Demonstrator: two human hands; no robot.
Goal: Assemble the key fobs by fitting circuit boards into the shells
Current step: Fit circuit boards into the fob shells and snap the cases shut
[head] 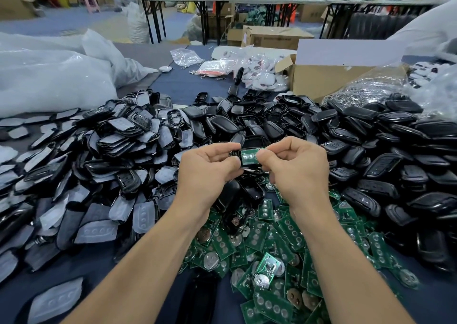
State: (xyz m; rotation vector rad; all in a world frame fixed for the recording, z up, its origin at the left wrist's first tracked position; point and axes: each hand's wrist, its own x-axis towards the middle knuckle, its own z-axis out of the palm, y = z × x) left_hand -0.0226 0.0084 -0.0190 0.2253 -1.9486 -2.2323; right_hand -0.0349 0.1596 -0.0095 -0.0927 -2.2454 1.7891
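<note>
Holding the work in the air over the middle of the tabletop [178, 86], clear of the piles.

Left hand [210, 165] pinches the shell [235, 153] by its left end, with the open side facing me so I can see the seat. Right hand [296, 165] pinches the right end of the board [248, 156], which lies in the shell's cavity. I can't tell if it's fully seated. Gripping only the ends leaves the middle free to press.

Stock is laid out for short reaches:
- boards [259, 249] at the near edge, under my wrists
- shells [371, 138] across the middle and right side
- pads [99, 150] on the left side
- box [321, 81] at the far right corner

Bare cloth shows only at the near left corner and far centre. I think the near left is the place to put finished fobs. A dropped board would be lost among the others.
</note>
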